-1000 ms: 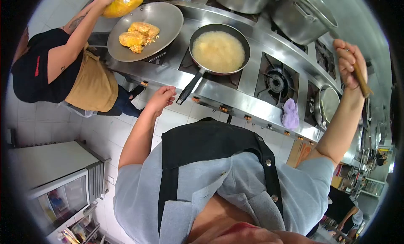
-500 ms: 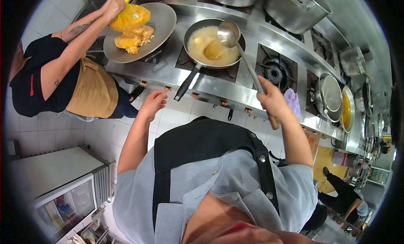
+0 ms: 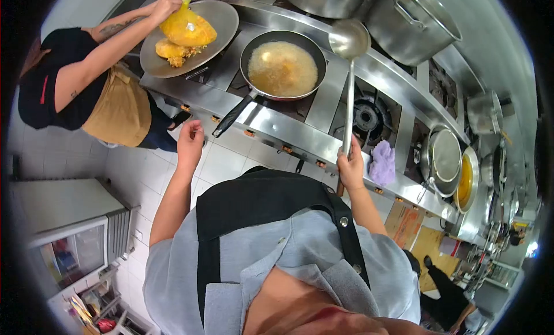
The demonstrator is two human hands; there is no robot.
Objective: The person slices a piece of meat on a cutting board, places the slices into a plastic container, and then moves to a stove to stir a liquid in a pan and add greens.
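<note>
My right hand (image 3: 350, 165) is wrapped round the long handle of a metal ladle (image 3: 349, 40). The ladle's bowl is up at the back of the stove, right of the frying pan (image 3: 318, 88) and apart from it. Pale, frothy liquid (image 3: 283, 66) with a bubbling surface fills the pan, which sits on a burner. My left hand (image 3: 192, 140) hovers near the end of the pan's black handle (image 3: 234, 114), not touching it. Its fingers are loosely bent and nothing shows in them.
At left, a co-worker's hands (image 3: 167, 6) hold a yellow-filled plastic bag (image 3: 190, 26) over a wide grey pan (image 3: 222, 32) with yellow food. A bare burner (image 3: 369, 115), purple cloth (image 3: 382, 163), large pots (image 3: 412, 35) and a strainer (image 3: 447, 156) are to the right.
The ladle has come up out of the frying pan and moved right, its handle now nearly upright in view. The dip in the liquid has closed. The co-worker's bag has shifted slightly.
</note>
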